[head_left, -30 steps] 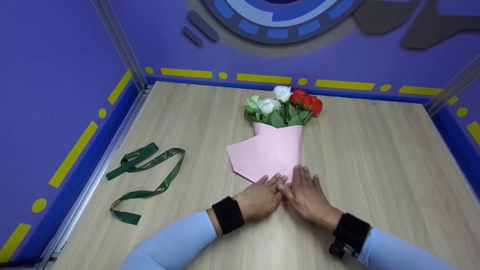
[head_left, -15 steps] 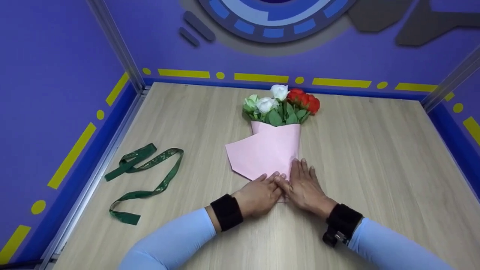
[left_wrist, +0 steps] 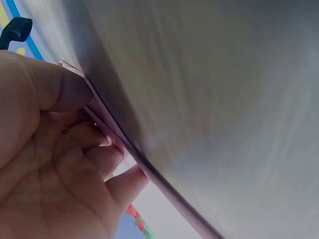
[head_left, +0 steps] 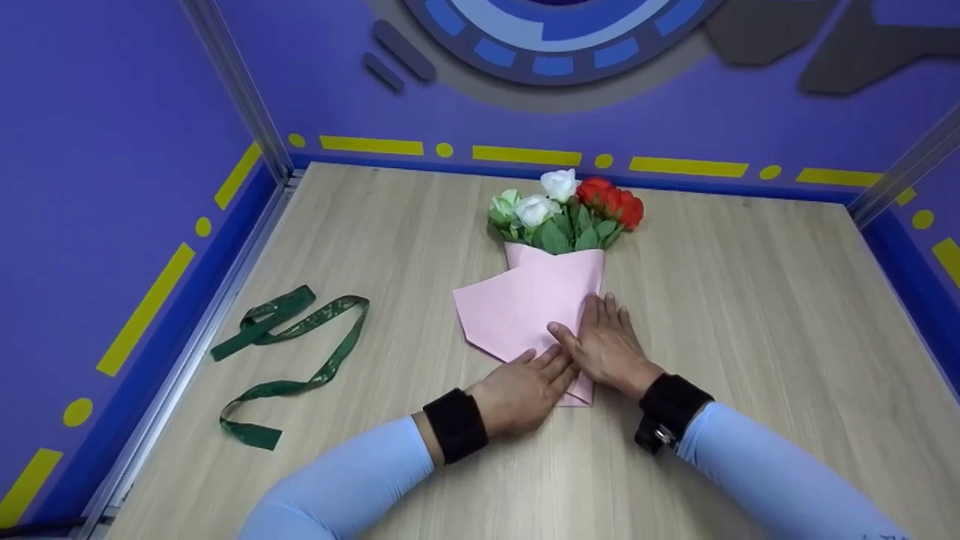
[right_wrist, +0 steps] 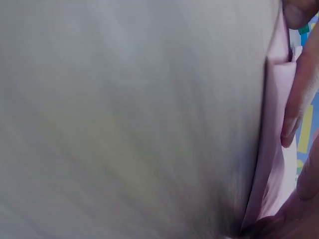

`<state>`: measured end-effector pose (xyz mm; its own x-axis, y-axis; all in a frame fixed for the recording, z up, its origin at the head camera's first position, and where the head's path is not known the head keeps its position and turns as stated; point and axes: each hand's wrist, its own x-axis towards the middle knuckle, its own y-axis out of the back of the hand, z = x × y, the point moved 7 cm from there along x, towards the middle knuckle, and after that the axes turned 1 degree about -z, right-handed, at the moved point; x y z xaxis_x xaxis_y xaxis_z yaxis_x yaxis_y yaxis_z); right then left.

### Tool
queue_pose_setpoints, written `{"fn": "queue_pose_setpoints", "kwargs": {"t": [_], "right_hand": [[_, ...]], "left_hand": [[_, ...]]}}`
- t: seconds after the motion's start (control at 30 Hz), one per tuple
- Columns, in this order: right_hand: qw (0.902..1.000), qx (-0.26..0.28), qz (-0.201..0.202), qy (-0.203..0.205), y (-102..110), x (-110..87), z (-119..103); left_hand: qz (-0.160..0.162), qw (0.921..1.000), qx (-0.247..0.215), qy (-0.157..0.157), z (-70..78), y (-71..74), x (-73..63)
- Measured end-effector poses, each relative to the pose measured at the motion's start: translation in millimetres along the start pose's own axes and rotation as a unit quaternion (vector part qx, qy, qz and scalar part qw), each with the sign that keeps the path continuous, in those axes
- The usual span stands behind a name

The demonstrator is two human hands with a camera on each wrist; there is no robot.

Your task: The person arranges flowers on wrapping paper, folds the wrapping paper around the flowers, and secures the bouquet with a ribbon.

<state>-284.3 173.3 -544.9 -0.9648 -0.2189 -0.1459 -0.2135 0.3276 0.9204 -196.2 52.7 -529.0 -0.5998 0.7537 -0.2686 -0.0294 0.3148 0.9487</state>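
Blue-purple panelled walls (head_left: 112,135) around pale wood-grain tabletop (head_left: 750,300). Folded pink paper wrap (head_left: 517,307) mid-tabletop, white flowers (head_left: 536,211) and red flowers (head_left: 628,208) showing beyond far edge. Left hand (head_left: 521,390): grip unclenched, fingers pressing wrap's near end. Right hand (head_left: 609,346): grip flat, fingers along right edge, nothing clasped. Dark-green patterned ribbon (head_left: 261,436) lying left.

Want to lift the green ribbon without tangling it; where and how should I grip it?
Probably best by the near end of the green ribbon, pinched across its width between thumb and fingertip, coming from the right, where the left hand is. That end lies as a single strip pointing right, while the far part crosses over itself and looks likelier to snag.
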Motion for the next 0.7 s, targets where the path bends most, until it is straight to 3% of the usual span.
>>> {"fn": "queue_pose_setpoints", "kwargs": {"t": [0.33,0.7], "right_hand": [[0.9997,-0.005,-0.006,-0.023,9,34.0,12],[0.9985,0.040,-0.027,-0.027,5,74.3,40]], "left_hand": [[0.001,1.0000,-0.005,-0.002,0.9,0.3,-1.0],[-0.009,0.9994,-0.034,0.006,0.1,-0.8,-0.2]]}}
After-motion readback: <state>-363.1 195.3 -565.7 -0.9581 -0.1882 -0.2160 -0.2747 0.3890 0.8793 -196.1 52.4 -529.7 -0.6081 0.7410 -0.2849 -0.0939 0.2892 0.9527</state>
